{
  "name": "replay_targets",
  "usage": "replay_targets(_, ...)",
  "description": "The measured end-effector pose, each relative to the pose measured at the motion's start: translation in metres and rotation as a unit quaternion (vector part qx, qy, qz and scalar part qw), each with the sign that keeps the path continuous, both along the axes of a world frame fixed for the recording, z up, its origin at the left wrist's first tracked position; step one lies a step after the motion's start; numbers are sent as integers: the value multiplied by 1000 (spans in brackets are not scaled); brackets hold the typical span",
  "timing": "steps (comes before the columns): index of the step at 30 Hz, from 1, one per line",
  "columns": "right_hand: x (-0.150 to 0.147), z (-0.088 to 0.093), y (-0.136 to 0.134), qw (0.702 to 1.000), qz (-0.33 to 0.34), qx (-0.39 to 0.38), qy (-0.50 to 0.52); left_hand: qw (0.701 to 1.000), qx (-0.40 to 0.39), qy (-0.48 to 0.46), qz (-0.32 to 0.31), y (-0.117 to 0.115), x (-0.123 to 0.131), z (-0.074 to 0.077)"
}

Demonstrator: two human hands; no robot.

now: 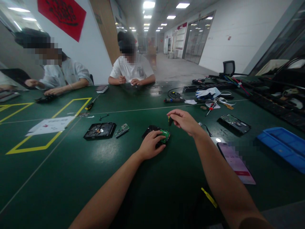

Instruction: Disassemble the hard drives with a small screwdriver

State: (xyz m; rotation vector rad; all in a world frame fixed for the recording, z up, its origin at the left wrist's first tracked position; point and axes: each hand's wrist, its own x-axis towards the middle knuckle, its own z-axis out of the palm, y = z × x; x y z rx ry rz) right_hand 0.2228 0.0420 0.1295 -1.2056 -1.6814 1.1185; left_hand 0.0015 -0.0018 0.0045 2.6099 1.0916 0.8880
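My left hand (150, 144) presses down on a black hard drive (150, 130) with a green circuit board (165, 136) on top, fingers curled over its near side. My right hand (184, 121) is pinched round a small dark-handled screwdriver (170, 120), held upright with its tip over the board's far corner. Both forearms reach in from the bottom of the head view across the dark green table (71, 178).
An opened hard drive (100, 130) and a loose green board (122, 129) lie to the left, another drive (234, 123) to the right. A phone (235, 162), a blue tray (283, 146), papers (51, 124), tools and cables lie around. Two people sit at the far side.
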Motion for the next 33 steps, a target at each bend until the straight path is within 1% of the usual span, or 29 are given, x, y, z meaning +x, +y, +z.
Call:
replay_targets(3,-2,-2,-1,999,-28,17,-11,1000,1,-4,-1,0,0,0)
replay_targets(7,-3,-4,-2,998,-57,10,-25,1000,-1,-9,1,0,0,0)
replay_targets(10,-3,-4,-1,999,-43,16,-20,1000,-5,-5,0,0,0,0)
replay_targets(14,1,-6,2,999,3,38,-18,1000,-4,-4,0,0,0,0)
replay_targets(16,2,-8,4,999,5,44,-22,1000,-4,-3,1,0,-1,-1)
replay_targets(19,3,-10,6,998,-15,52,-37,1000,-5,1,1,0,-1,-1)
replay_targets(23,3,-10,5,992,-71,73,-80,1000,-7,2,-1,1,-1,-1)
replay_targets(25,2,-11,4,990,-86,71,-91,1000,-8,3,1,0,-1,0)
replay_targets(31,-1,-15,7,993,-93,41,-62,1000,-6,0,-4,1,-1,-1)
replay_targets(33,-1,-15,7,995,-78,39,-55,1000,-4,-3,-4,1,-1,-1)
